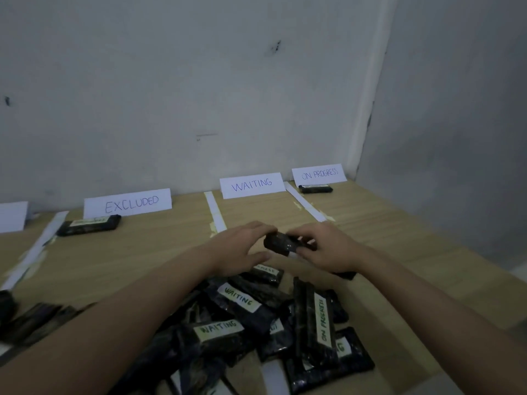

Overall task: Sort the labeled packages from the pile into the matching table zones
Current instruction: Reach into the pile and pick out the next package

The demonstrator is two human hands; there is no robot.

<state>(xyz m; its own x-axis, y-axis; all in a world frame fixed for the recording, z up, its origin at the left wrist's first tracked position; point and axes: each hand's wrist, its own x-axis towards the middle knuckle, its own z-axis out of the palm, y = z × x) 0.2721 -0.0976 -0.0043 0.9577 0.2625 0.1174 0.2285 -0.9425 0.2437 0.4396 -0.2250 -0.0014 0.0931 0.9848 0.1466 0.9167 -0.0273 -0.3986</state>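
Head view. A person stands at a wooden counter (385, 229) set against a grey wall, and both hands hold one dark wrapped package (281, 243) in the air above the far edge of the pile (256, 323). The left hand (242, 246) curls its grip round the package's left end, thumb beneath and fingers over the top; the right hand (328, 249) pinches the right end, where a white strip shows. The package's label cannot be read from here. Paper strips divide the counter into zones, each headed by a card: EXCLUDED (128, 203), WAITING (252, 184) and ON PROGRESS (319, 173), with a further card (11, 216) partly cut off at the left. One package (88, 225) lies just before the EXCLUDED card and another (315, 189) just before the ON PROGRESS card; the WAITING zone shows none. The pile's visible labels read WAITING and ON PROGRESS. The step in hand appears to be reading the label; it is best done by turning the package label-up toward the eyes with both ends supported, then matching its wording to a card before carrying it across.
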